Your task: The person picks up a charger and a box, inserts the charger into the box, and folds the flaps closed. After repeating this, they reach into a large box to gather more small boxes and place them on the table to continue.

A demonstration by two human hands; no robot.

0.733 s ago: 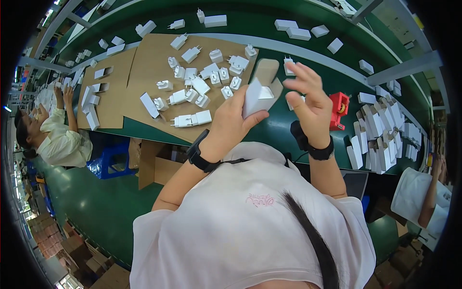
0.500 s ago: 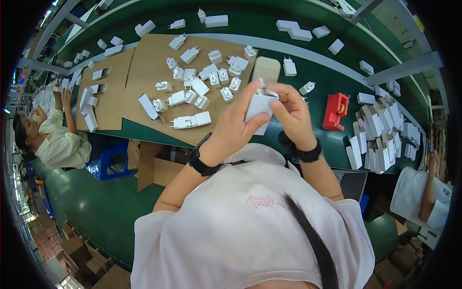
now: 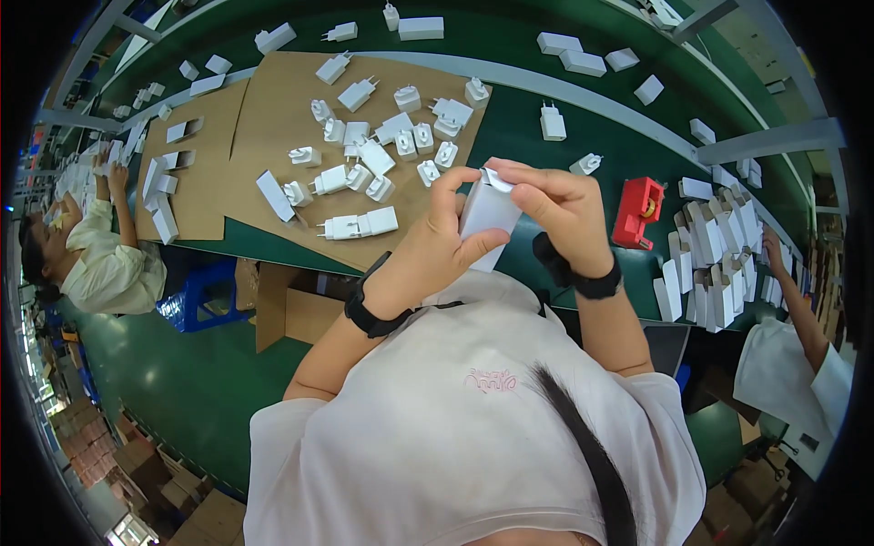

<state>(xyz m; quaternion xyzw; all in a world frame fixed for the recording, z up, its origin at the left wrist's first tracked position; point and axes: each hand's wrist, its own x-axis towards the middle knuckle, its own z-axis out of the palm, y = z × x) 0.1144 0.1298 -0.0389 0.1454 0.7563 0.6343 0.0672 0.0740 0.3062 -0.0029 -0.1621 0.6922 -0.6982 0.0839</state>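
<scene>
A small white cardboard box [image 3: 489, 207] is held upright in front of my chest. My left hand [image 3: 437, 232] wraps it from the left, with the thumb across its front face and the index finger at its top. My right hand [image 3: 563, 205] is closed at the box's upper end, fingers and thumb on the top flap. What is inside the box is hidden. Beyond my left hand, several white plug chargers [image 3: 375, 156] lie loose on a brown cardboard sheet [image 3: 264, 118]. One white charger [image 3: 553, 123] lies on the green table beyond my right hand.
A red tape dispenser [image 3: 638, 214] stands right of my hands. Farther right are rows of upright white boxes [image 3: 715, 246], with a co-worker's arm [image 3: 792, 287] reaching in. Another person [image 3: 96, 250] works at the far left. White boxes [image 3: 571, 55] lie along the back strip.
My right fingers have come down onto the top of the box, which has tilted slightly. A cream rounded object beyond my hands is gone from view. The right co-worker's arm has reached toward the boxes.
</scene>
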